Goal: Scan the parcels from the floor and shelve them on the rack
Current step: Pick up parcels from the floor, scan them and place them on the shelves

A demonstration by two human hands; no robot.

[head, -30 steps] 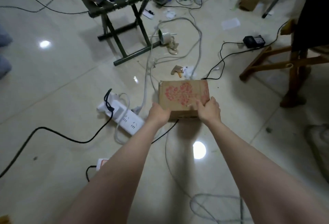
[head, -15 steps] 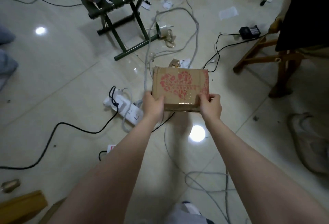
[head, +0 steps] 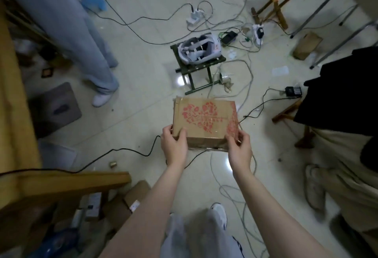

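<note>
- Box (head: pixel 204 122) is at frame centre, beyond your fingertips; its long axis runs left to right.
- Your left hand (head: pixel 173 147) and right hand (head: pixel 240 149) each clasp a near corner; fingers curled over the edges.
- Wooden frame (head: pixel 61 184), likely the rack, lies lower left; left hand is nearer.

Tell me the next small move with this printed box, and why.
Probably tilt the box to look for its label: the left hand and right hand grip its near corners, it is off the floor, and the top face shows only red print and tape, no barcode.
</note>
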